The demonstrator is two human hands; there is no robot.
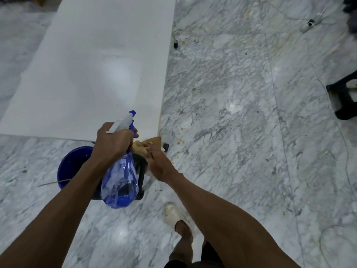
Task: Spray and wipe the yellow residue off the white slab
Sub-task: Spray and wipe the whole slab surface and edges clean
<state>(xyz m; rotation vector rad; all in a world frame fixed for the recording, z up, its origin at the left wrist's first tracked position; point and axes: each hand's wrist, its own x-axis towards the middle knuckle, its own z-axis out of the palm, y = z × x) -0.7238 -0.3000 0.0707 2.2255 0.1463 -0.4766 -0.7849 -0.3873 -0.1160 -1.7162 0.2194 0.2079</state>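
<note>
The floor [241,117] is grey-veined polished marble. On it we see the white slab [92,64], a smooth, glossy rectangle whose long axis runs away from us. Our left hand [113,142] grips the neck of the translucent blue spray bottle [120,176], nozzle aimed forward over the slab. Our right hand [157,164] presses a tan cloth [149,142] against the slab's near right corner, fingers extended. A blue bucket [72,164] sits just beside the slab's near edge

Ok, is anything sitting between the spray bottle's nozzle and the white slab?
Nothing visible. The left hand holds the spray bottle at the white slab's near edge, nozzle over bare surface. The right hand with the cloth sits off to the side.
</note>
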